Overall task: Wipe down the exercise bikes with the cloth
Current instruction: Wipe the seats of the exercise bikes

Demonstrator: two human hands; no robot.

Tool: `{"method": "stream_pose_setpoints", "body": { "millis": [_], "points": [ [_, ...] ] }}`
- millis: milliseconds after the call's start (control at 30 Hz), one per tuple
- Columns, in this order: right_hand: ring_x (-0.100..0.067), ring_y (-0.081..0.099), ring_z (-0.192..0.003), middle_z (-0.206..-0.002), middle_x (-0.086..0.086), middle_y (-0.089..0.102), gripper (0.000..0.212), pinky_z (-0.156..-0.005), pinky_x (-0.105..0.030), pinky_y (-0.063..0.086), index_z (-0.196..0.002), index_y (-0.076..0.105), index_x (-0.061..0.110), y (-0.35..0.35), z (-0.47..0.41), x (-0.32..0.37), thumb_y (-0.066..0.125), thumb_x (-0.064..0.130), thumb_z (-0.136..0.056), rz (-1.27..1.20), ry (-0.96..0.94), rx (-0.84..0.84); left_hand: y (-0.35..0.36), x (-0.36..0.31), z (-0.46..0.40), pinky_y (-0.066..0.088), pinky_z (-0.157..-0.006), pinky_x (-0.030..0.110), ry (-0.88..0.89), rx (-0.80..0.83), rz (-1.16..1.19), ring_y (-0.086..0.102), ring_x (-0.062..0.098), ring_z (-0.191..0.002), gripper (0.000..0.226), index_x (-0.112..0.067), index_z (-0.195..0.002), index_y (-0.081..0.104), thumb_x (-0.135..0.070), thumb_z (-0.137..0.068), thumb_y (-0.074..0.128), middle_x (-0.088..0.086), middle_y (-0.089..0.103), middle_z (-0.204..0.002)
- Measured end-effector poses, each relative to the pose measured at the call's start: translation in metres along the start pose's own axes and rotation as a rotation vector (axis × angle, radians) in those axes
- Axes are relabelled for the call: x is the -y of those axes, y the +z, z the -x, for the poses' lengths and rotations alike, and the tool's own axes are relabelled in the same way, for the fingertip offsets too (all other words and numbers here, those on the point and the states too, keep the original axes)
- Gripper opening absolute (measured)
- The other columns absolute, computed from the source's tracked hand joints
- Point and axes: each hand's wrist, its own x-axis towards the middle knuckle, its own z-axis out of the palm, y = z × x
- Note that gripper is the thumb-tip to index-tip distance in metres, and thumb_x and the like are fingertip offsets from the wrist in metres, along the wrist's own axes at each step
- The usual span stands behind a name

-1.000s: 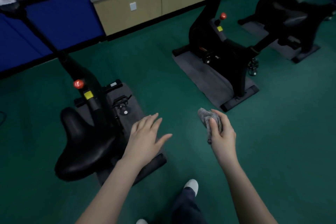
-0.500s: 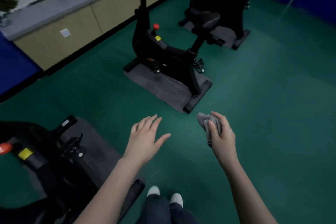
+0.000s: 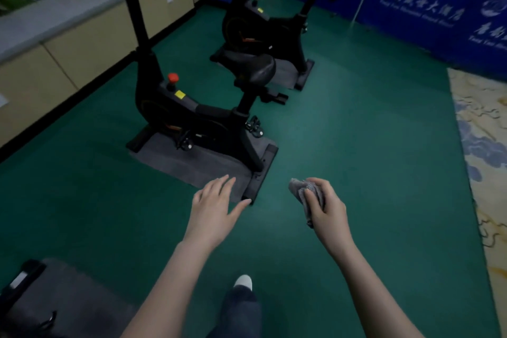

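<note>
cloth in hand, bikes ahead

right hand point(image 3: 327, 207) curls around a crumpled grey cloth point(image 3: 304, 191), wadded and soft. left hand point(image 3: 212, 207) hovers flat, fingers straight. nearest matte black exercise bike point(image 3: 192, 115) stands on a grey mat point(image 3: 192, 163) beyond both, untouched.

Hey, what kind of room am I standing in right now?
Probably a small gym or hotel fitness room: two black exercise bikes, the nearer bike and the farther bike, each stand on a grey mat over green sports flooring, with blue printed banners behind.
</note>
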Motion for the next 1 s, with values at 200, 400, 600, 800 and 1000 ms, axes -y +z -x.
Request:
{"method": "stream_pose_setpoints", "body": {
  "millis": [200, 400, 600, 800, 1000],
  "points": [
    [-0.012, 0.058, -0.092, -0.098, 0.008, 0.065, 0.011, -0.074, -0.018, 0.041, -0.105, 0.059, 0.023, 0.013, -0.059, 0.004, 0.055, 0.018, -0.095, 0.028, 0.014, -0.04, -0.019, 0.008, -0.078, 0.015, -0.115, 0.035, 0.044, 0.012, -0.02, 0.016, 0.013, -0.143, 0.071, -0.022, -0.15, 0.023, -0.063, -0.092, 0.027, -0.006, 0.021, -0.157],
    [-0.007, 0.059, -0.09, -0.096, 0.012, 0.064, 0.011, -0.073, -0.006, 0.039, -0.102, 0.059, 0.024, 0.004, -0.109, -0.01, 0.057, 0.015, -0.094, 0.004, 0.049, -0.091, -0.018, -0.007, -0.134, 0.016, -0.115, 0.036, 0.059, 0.054, -0.012, 0.016, 0.013, -0.144, 0.071, -0.022, -0.15, 0.022, -0.063, -0.092, 0.027, -0.005, 0.02, -0.157],
    [0.014, 0.055, -0.088, -0.096, 0.02, 0.064, 0.011, -0.072, -0.003, 0.039, -0.1, 0.059, 0.024, -0.024, -0.173, -0.036, 0.057, 0.015, -0.094, -0.052, 0.067, -0.097, -0.007, -0.047, -0.196, 0.015, -0.116, 0.036, 0.05, 0.061, -0.03, 0.014, 0.013, -0.144, 0.072, -0.024, -0.151, 0.019, -0.064, -0.092, 0.026, -0.007, 0.019, -0.157],
    [0.01, 0.058, -0.089, -0.096, 0.019, 0.064, 0.012, -0.071, -0.005, 0.041, -0.101, 0.06, 0.023, -0.076, -0.26, -0.066, 0.057, 0.015, -0.094, -0.098, 0.068, -0.069, 0.005, -0.109, -0.261, 0.011, -0.117, 0.036, -0.012, 0.017, -0.008, 0.011, 0.012, -0.145, 0.072, -0.023, -0.151, 0.019, -0.063, -0.092, 0.028, -0.007, 0.019, -0.157],
    [-0.002, 0.058, -0.089, -0.095, 0.016, 0.063, 0.012, -0.071, 0.0, 0.038, -0.102, 0.06, 0.022, -0.123, -0.345, -0.085, 0.057, 0.013, -0.094, -0.109, 0.046, -0.042, 0.016, -0.168, -0.312, 0.012, -0.116, 0.035, -0.084, -0.017, 0.007, 0.012, 0.011, -0.145, 0.079, -0.024, -0.151, 0.02, -0.072, -0.087, 0.019, -0.008, 0.02, -0.157]
  ]
}}
